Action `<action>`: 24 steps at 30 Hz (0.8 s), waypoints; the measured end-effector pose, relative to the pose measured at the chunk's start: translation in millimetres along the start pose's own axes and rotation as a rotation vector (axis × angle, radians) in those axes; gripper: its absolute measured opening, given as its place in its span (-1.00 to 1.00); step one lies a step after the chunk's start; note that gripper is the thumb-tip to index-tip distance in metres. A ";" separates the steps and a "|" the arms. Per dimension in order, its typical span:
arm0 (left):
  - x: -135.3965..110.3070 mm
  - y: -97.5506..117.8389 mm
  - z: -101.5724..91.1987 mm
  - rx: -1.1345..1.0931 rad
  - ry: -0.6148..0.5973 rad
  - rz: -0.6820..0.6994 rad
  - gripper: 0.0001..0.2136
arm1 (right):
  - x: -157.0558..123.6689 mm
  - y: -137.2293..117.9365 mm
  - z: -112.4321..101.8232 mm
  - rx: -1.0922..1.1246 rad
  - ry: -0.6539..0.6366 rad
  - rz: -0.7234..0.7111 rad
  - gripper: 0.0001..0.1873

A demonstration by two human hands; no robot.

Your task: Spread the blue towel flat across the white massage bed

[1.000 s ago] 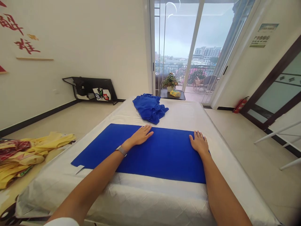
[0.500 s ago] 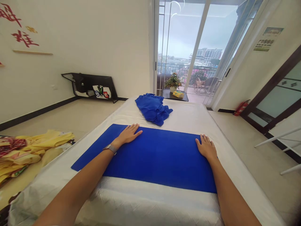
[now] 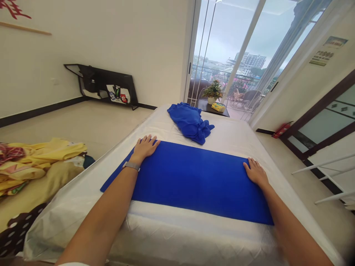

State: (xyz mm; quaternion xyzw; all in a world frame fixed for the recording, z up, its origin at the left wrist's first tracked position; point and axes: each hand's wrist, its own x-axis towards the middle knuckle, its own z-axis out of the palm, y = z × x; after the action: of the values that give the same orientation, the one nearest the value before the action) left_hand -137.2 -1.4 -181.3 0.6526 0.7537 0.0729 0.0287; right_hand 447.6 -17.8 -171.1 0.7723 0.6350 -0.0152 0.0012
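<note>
A flat blue cloth [image 3: 199, 177], smooth and roughly rectangular, lies across the near part of a white-covered mattress [image 3: 166, 225]. My left hand [image 3: 145, 147] rests palm down with fingers outstretched at the cloth's far left corner. On the far right corner lies my right hand [image 3: 256, 173], flat as well, its fingers pointing away from me. My forearms cover parts of the cloth's left and right edges. Beyond it sits a crumpled blue cloth [image 3: 191, 122] in a loose heap.
A pile of yellow clothes [image 3: 47, 159] lies at the left. By the glass door stands a dark small table [image 3: 205, 106] with a potted plant [image 3: 213, 90] and a yellow packet [image 3: 218, 107]. A black folded frame [image 3: 105, 85] leans on the wall; a fire extinguisher [image 3: 281, 130] stands right.
My left hand has slid left along the cloth's far edge to its corner. My right hand stays at the right corner. The view has shifted, moving the scene.
</note>
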 end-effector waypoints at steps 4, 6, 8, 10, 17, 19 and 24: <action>-2.0 1.8 4.8 0.006 0.061 0.034 -0.34 | -4.3 -16.0 -20.2 -0.117 -0.056 0.104 -0.30; -2.9 2.7 5.2 -0.001 0.073 0.038 -0.35 | -8.6 -36.4 -30.4 -0.208 -0.016 0.170 -0.35; -4.0 3.9 4.6 -0.007 0.081 0.032 -0.35 | -15.8 -67.7 -35.8 -0.240 0.060 0.111 -0.38; -5.0 5.0 3.6 -0.002 0.093 0.032 -0.36 | -25.8 -107.8 -34.9 -0.188 0.102 -0.061 -0.38; -5.0 2.0 5.4 0.053 0.100 0.067 -0.39 | -48.8 -216.0 -11.5 0.100 -0.049 -0.489 -0.25; -4.2 -0.8 7.5 0.070 0.105 0.084 -0.41 | -45.4 -216.8 -7.2 0.115 -0.088 -0.474 -0.23; -3.9 -4.6 10.6 0.106 0.124 0.141 -0.46 | -28.7 -161.5 -1.4 0.081 -0.089 -0.434 -0.22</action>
State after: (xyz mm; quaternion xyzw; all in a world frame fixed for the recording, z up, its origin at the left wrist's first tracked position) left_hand -139.7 -5.1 -192.6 0.6987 0.7091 0.0751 -0.0578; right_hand 283.7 -14.6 -166.2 0.6157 0.7844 -0.0748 -0.0052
